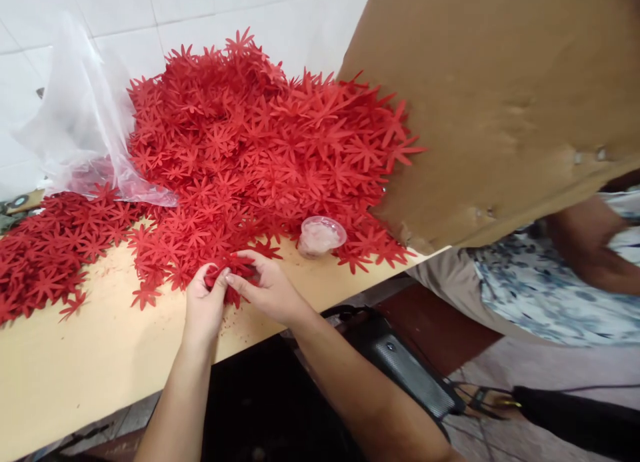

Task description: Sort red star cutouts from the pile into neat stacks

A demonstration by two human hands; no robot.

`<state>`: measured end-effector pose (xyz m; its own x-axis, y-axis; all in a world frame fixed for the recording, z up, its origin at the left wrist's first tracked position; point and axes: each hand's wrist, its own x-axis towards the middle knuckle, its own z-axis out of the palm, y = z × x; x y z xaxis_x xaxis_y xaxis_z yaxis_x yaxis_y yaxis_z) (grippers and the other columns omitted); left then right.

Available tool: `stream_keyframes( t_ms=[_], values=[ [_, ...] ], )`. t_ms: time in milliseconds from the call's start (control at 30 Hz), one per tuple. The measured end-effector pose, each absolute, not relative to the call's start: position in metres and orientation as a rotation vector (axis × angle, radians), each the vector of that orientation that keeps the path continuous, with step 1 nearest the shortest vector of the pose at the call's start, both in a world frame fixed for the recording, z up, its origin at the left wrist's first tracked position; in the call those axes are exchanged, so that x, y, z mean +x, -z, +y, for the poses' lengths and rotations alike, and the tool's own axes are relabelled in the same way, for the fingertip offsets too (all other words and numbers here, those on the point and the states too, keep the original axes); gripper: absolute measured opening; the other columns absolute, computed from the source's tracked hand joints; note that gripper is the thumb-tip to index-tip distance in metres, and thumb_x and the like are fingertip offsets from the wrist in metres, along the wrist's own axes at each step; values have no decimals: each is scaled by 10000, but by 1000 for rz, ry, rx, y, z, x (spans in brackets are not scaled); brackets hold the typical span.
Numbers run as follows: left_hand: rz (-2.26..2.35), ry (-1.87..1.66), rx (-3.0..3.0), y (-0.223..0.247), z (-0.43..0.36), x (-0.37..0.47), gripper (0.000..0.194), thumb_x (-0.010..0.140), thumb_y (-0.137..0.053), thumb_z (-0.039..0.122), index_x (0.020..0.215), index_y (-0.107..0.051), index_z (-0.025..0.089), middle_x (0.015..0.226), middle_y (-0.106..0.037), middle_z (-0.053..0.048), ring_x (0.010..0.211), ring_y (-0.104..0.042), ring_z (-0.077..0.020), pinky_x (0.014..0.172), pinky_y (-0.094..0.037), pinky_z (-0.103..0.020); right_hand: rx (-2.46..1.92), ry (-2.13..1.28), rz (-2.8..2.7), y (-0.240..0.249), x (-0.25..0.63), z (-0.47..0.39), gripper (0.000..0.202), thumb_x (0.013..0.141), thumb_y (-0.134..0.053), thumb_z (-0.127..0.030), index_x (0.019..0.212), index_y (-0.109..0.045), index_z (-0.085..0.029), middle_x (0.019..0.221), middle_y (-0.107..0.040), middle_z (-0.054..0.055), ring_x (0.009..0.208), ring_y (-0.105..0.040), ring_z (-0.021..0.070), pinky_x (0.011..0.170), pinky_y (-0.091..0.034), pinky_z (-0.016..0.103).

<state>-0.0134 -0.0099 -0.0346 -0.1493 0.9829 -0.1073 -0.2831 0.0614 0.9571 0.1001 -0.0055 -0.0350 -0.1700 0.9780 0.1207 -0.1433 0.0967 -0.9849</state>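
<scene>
A large pile of red flower-shaped pieces [260, 142] lies on the pale wooden table [125, 342]. At the pile's front edge my left hand [206, 295] and my right hand [265, 285] meet, thumbs close together. Between them is a red piece [215, 275], which both hands pinch; its outline blends with the red pieces behind. To the right of my hands stands a clear plastic cup [321, 237] with whitish contents.
A darker red pile [55, 249] and a clear plastic bag [90, 115] are at the left. A cardboard sheet [490, 102] rises at the right, with another person's arm [590, 242] beyond it. A black bag [410, 362] is below the table edge.
</scene>
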Motion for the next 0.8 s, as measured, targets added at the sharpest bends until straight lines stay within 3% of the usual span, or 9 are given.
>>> stream_keyframes(
  t_ms=[200,433,667,800],
  values=[
    [1189,-1377,924,35,-10,-12,271,620,-741,344,715,-581,147,619,-591,39,559,-512,-60,589,-428,-194,-902,-1317,-1153,35,105,0,186,680,-673,-318,785,-571,-202,719,-636,-2,729,-621,125,728,-529,270],
    [1226,-1347,949,36,-9,-12,263,611,-722,302,670,-503,167,553,-503,70,501,-444,-46,513,-366,-179,-958,-1356,-1065,34,98,6,339,587,-750,-354,829,-566,-202,740,-620,-7,675,-597,119,623,-516,254],
    [1234,-1419,975,34,-9,-13,258,571,-713,213,724,-510,177,604,-542,67,541,-481,-51,552,-392,-180,-975,-1226,-1163,39,97,9,239,655,-683,-378,756,-578,-189,717,-608,1,649,-571,117,615,-491,257],
    [1212,-1446,949,35,-10,-13,261,596,-728,249,753,-533,174,610,-544,69,538,-468,-44,550,-390,-176,-995,-1141,-1177,39,94,8,227,704,-643,-392,742,-555,-186,669,-570,-12,598,-527,101,597,-466,252]
  ],
)
